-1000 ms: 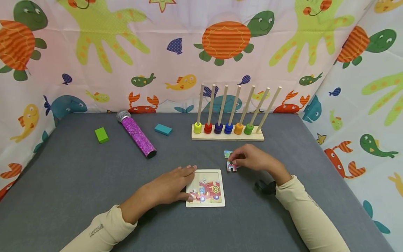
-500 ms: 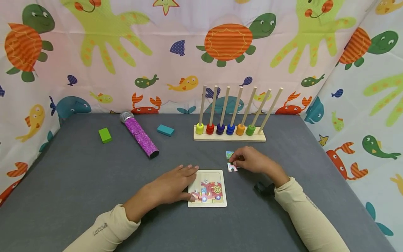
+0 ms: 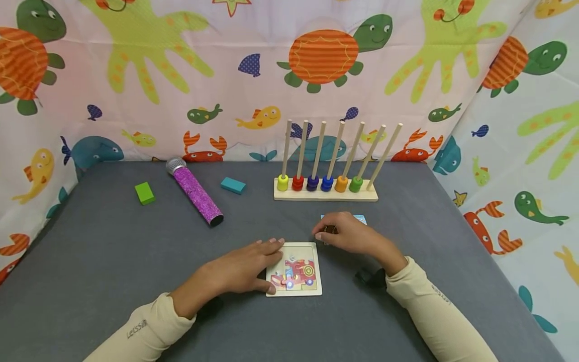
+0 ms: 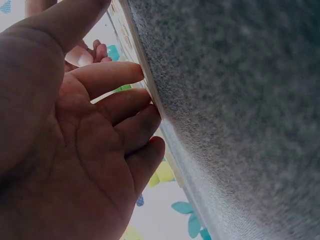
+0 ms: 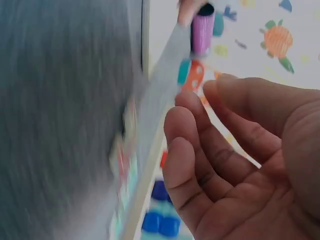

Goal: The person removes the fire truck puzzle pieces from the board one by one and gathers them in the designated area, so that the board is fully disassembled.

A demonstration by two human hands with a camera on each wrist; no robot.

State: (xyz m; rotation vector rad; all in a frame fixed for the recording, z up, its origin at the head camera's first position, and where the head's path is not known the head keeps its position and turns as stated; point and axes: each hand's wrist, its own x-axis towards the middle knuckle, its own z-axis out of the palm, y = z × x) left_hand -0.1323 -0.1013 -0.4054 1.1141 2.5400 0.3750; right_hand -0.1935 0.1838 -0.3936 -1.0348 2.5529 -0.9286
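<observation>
We take the puzzle tray (image 3: pixel 315 290) as landmark; it lies flat on the grey desk (image 3: pixel 108 261). Left hand (image 3: pixel 244 266) rests flat on the tray's left edge, fingers straight. Right hand (image 3: pixel 346 234) sits just beyond the tray's far right corner, fingers curled down over a puzzle piece (image 3: pixel 326 242); we cannot tell whether it is gripped. A blue piece (image 3: pixel 360 219) lies just behind that hand. Farther back stands the peg rack (image 3: pixel 325 195); back left, a microphone (image 3: pixel 194 191), a teal block (image 3: pixel 233 185) and a green block (image 3: pixel 145 193).
</observation>
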